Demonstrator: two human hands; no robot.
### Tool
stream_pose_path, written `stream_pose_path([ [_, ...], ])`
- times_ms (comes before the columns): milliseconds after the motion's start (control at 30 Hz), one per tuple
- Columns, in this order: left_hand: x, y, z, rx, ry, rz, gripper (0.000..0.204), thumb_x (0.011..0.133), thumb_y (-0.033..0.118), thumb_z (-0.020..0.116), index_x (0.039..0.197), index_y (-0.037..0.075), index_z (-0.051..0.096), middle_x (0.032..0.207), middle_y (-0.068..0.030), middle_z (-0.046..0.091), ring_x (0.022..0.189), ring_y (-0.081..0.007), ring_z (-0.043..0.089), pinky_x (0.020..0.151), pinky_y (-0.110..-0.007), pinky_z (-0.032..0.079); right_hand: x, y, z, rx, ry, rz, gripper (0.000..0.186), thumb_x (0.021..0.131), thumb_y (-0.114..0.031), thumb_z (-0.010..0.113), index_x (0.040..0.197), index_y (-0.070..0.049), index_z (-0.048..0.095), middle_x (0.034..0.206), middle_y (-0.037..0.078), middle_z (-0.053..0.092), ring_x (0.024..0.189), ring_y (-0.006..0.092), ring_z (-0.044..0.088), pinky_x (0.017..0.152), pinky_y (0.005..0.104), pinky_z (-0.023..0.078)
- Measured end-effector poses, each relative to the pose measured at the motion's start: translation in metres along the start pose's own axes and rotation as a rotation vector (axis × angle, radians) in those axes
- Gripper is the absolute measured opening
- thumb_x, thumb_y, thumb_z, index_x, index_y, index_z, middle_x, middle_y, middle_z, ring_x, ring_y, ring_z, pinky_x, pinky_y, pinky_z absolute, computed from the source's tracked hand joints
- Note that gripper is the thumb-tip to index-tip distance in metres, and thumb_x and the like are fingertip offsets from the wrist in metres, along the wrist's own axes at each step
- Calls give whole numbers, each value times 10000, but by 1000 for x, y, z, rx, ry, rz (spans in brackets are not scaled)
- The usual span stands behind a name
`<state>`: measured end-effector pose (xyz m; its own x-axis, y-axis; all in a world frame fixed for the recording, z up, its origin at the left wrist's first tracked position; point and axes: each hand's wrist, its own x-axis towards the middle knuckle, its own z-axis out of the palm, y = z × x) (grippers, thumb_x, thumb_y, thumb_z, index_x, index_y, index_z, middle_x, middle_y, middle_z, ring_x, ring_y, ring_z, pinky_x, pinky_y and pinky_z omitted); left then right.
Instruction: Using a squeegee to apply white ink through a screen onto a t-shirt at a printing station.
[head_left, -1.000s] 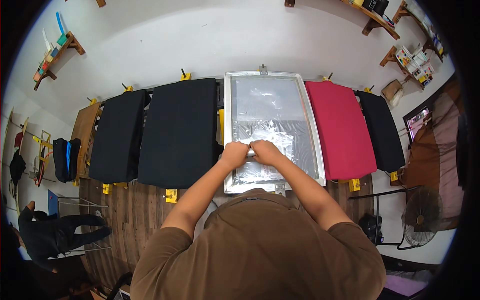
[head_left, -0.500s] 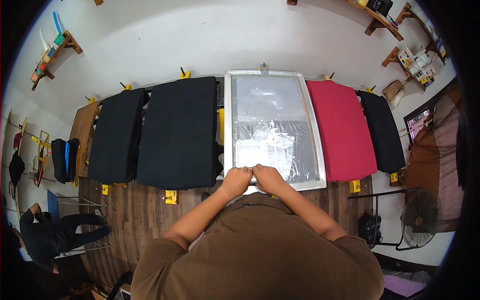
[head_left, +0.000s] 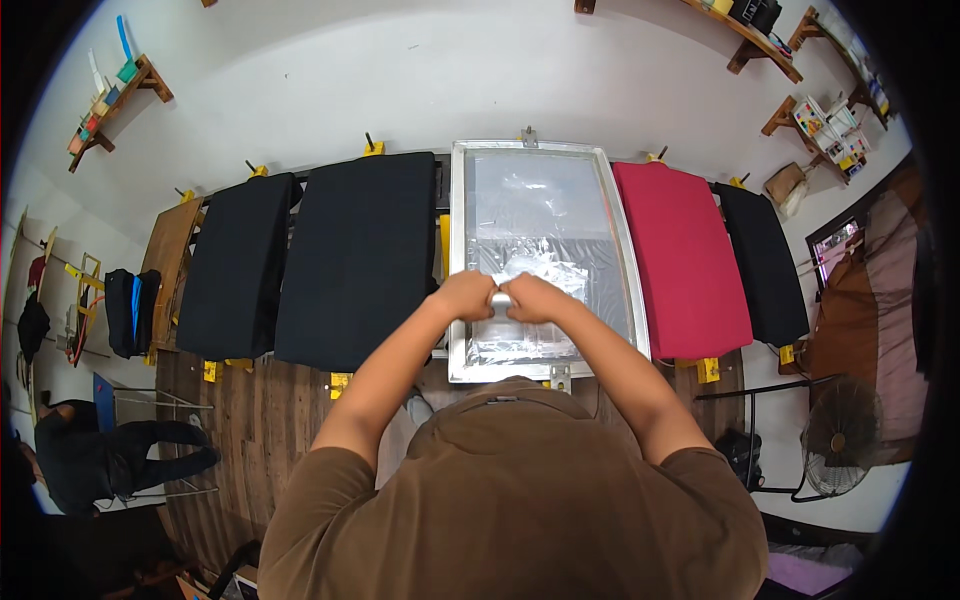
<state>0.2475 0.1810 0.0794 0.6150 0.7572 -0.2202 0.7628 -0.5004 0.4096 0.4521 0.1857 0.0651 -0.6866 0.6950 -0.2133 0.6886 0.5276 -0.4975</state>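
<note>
Wht wall point(head_left: 400, 90) | brn wd flr point(head_left: 275, 430) | shelf point(head_left: 124, 99) UL | prob. window point(head_left: 829, 244) R

Fingers point(head_left: 519, 290) around bar point(head_left: 501, 299) over framed screen point(head_left: 535, 205)

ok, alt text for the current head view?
A person's left-hand grip and right-hand grip close on a silvery tool, over a translucent screen in a silver rectangular metal frame. Two black fabric-covered rectangular boards sit to its left; a red fabric-covered board, then another black one, to its right.

I see a fan point(head_left: 842, 436) at lower right, a shelf point(head_left: 116, 111) at upper left, a co-worker point(head_left: 85, 462) lower left.
</note>
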Motion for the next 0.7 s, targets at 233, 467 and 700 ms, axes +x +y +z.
stream_pose_path([
  [233,29,-16,4,81,84,-72,154,715,192,732,833,96,760,882,-186,741,894,-372,721,848,-456,580,36,25,-3,-93,65,17,226,735,-133,736,930,-23,706,872,228,721,878,404,711,803,466,581],
  [467,31,-23,16,120,119,-21,152,707,197,740,825,100,749,855,-183,732,851,-379,717,812,-464,582,31,23,7,-76,133,54,225,727,-126,754,920,-22,703,874,217,725,888,396,714,815,467,580],
  [700,11,-12,32,143,163,39,166,693,211,755,796,83,727,768,-177,708,765,-388,708,736,-476,587,13,9,19,-93,130,77,241,717,-154,772,912,-31,702,878,205,728,880,396,714,810,474,581],
])
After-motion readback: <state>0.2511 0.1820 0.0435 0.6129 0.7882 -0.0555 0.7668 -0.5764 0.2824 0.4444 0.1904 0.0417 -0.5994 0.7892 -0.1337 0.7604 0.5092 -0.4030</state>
